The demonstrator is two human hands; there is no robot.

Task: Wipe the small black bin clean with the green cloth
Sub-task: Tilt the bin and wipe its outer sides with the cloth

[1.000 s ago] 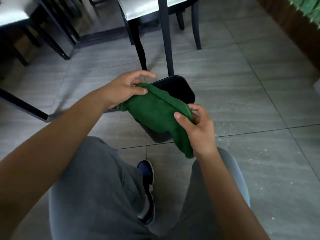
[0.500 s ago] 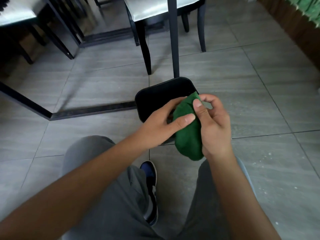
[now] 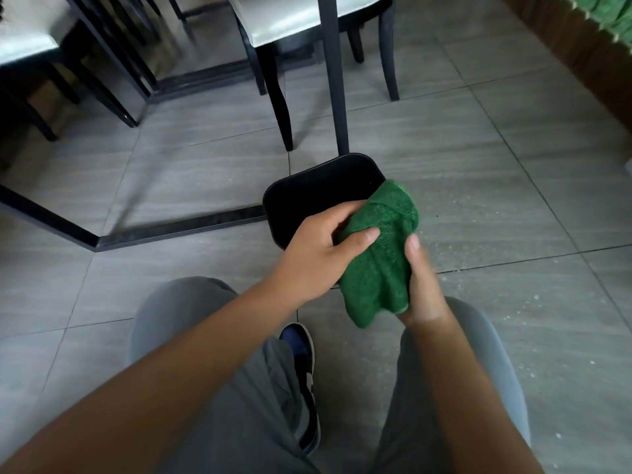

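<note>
The small black bin [image 3: 321,186] stands upright and open-topped on the floor, just in front of the person's knees, its near rim hidden behind the hands. The green cloth [image 3: 379,254] is bunched above that near edge, held in the air between both hands; whether it touches the rim cannot be told. The left hand [image 3: 318,254] grasps the cloth's upper left side, thumb pressed across the front and fingers curled behind. The right hand [image 3: 422,282] closes on the lower right edge, thumb on the cloth's face, and is slightly blurred.

The wiping itself looks not yet begun; the cloth seems to be being gathered into a pad. The risks from here, as I judge them: the bin is light and unbraced, so a firm stroke could tip it or slide it across the smooth tiles toward the table leg [image 3: 333,80] touching or just behind it. A loose cloth tail could drag over the floor and pick up the pale specks [image 3: 533,302] scattered to the right, smearing grit back into the bin.

The floor is grey tile [image 3: 478,138] with thin grout lines. A pale-seated chair [image 3: 301,18] stands behind the bin, dark table framing runs along the left, and a brown wall base edges the right. 1 dark shoe [image 3: 302,371] shows between grey trouser legs.
</note>
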